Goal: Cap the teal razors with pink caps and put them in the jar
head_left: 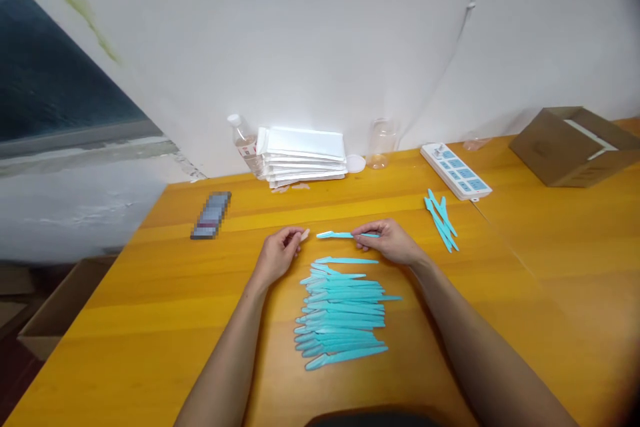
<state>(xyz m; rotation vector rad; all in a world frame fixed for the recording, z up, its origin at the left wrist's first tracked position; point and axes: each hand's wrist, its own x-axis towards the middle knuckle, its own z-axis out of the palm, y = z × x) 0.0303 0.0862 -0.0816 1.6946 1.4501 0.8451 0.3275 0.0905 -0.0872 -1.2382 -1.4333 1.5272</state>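
My right hand (pixel 384 240) pinches the handle of a teal eyebrow razor (pixel 336 235), its blade end pointing left above the table. Close to that blade, but apart from it, my left hand (pixel 278 252) is closed on a small pale cap (pixel 305 235). Below both hands lies a pile of teal eyebrow razors (pixel 345 307), stacked in a rough column with their heads to the left. One single razor (pixel 350 260) rests at the top of that column. To the right of my right hand, several more teal razors (pixel 441 221) lie crossed.
Along the wall stand a water bottle (pixel 246 145), a stack of white packs (pixel 305 155), a clear jar (pixel 381 143) and a power strip (pixel 456 171). A phone (pixel 211 215) lies at left. An open cardboard box (pixel 555 150) sits at right, another box (pixel 65 310) beside the table at left.
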